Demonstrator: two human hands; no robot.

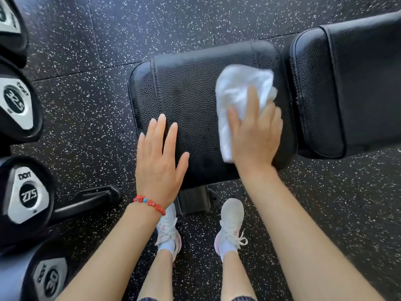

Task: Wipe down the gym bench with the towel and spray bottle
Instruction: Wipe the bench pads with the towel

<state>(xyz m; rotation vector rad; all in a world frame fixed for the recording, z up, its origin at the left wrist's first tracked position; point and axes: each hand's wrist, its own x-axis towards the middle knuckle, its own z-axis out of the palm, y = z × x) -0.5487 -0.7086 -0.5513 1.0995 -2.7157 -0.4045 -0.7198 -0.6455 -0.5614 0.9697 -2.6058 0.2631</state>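
Observation:
The black padded seat of the gym bench [191, 92] lies in front of me, with the longer back pad [347, 88] to its right. A folded white towel [236, 92] lies on the right part of the seat. My right hand [256, 133] lies flat on the towel with straight fingers, pressing it against the pad. My left hand [159, 161] is spread flat at the seat's near left corner, fingers straight, holding nothing. No spray bottle is in view.
Several black dumbbells [21, 192] stand on a rack along the left edge. The floor [152, 25] is black speckled rubber tile. The bench's metal foot [195, 202] and my two white shoes [232, 222] are just below the seat.

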